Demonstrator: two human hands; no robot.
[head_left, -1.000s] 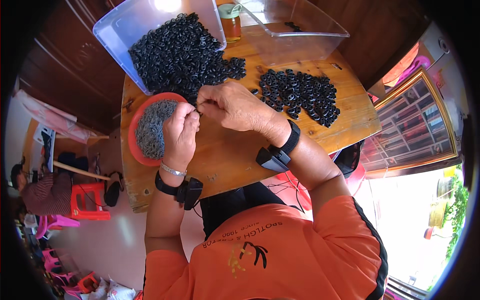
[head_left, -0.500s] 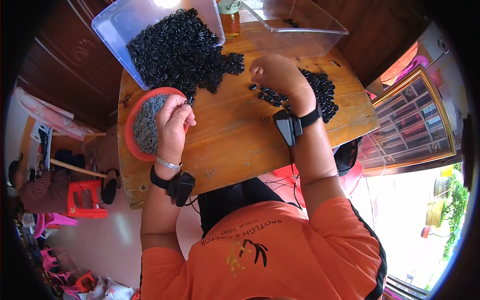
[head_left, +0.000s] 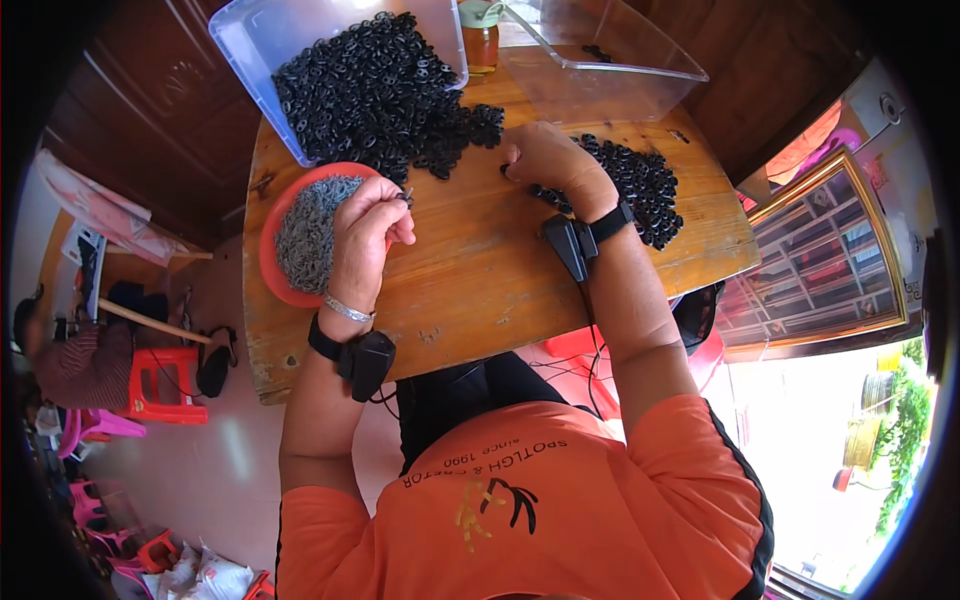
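My left hand [head_left: 372, 232] is closed in a pinch on a small black plastic piece [head_left: 404, 198], over the right side of a red bowl [head_left: 269, 265]. A heap of thin grey pieces [head_left: 308, 235] fills the bowl. My right hand [head_left: 552, 160] is curled low over the table, beside a pile of small black oval pieces [head_left: 640, 190]. Most of its fingertips are hidden; one dark piece shows right at them. Farther left, a big heap of black two-holed pieces [head_left: 370, 95] spills out of a clear plastic bin [head_left: 240, 75] onto the wooden table [head_left: 460, 260].
A jar of amber liquid with a pale green lid [head_left: 481, 45] stands behind the heap. Beside it lies a clear plastic box [head_left: 640, 85] with a few black pieces in it. Red stool [head_left: 165, 385] and a seated person are at the left; a framed panel [head_left: 830, 250] leans at the right.
The view has shifted slightly. My right hand has come down and left, closer to the loose black ovals on the table. My left hand keeps its pinch beside the bowl.
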